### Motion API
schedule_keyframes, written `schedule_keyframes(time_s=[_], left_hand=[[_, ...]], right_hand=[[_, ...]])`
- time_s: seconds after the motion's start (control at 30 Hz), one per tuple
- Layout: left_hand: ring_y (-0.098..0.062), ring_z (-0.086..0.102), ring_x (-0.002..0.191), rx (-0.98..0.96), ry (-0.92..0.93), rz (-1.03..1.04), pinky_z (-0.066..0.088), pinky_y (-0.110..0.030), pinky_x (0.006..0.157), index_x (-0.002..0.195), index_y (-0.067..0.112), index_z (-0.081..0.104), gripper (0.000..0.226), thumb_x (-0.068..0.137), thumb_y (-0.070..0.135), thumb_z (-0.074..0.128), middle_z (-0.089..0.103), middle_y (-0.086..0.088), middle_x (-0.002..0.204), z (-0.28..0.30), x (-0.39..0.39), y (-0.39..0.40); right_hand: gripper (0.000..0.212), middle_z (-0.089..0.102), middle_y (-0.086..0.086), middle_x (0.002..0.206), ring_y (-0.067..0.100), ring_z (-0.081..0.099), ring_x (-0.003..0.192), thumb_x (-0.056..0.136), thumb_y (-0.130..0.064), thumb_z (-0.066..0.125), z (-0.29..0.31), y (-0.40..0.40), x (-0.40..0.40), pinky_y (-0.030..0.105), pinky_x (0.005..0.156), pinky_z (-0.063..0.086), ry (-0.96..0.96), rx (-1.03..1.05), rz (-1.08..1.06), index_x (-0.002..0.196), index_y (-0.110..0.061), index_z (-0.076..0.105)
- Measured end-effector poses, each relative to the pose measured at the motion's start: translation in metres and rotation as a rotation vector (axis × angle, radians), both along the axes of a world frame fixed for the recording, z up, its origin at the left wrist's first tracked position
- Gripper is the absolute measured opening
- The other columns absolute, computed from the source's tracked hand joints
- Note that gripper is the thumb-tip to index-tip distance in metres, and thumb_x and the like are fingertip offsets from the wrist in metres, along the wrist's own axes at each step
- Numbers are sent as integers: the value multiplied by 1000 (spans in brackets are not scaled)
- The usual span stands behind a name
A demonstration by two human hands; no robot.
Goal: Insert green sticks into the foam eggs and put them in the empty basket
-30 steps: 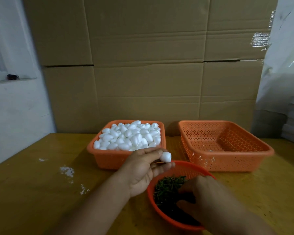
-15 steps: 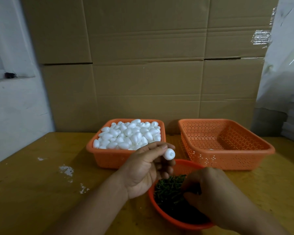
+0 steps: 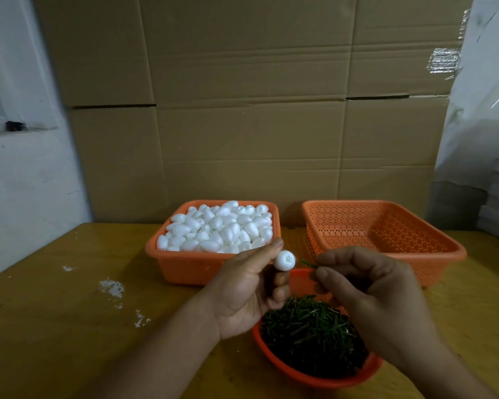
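Left grip pinches foam egg — right grip pinches green stick.

Single head-worn wide-angle view, looking forward and down across a yellow-brown table toward a cardboard wall. Both hands sit close, low in frame: left hand, right hand. Three orange baskets lie mid-frame beyond. Straight edges bow near the borders. No second view.

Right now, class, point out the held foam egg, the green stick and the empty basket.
foam egg (image 3: 284, 260), head view, its blunt end.
green stick (image 3: 308, 264), head view, exposed shaft.
empty basket (image 3: 386, 256), head view, front rim.
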State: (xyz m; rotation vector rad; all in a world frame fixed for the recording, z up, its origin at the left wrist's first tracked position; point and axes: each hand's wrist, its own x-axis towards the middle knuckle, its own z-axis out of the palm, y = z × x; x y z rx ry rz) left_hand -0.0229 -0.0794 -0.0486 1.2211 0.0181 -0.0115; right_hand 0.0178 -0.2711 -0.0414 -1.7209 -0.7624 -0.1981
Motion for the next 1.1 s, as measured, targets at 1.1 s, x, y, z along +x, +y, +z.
schedule_keyframes(time_s=[1.1], left_hand=[[-11, 39, 40, 283, -120, 146, 27, -20, 39, 65, 20, 64, 35, 83, 49, 67, 42, 0, 51, 2, -5, -16]], right_hand=[[18, 70, -27, 70, -2, 67, 60, 78, -22, 78, -3, 3, -9, 11, 52, 49, -294, -133, -42, 84, -38, 75]])
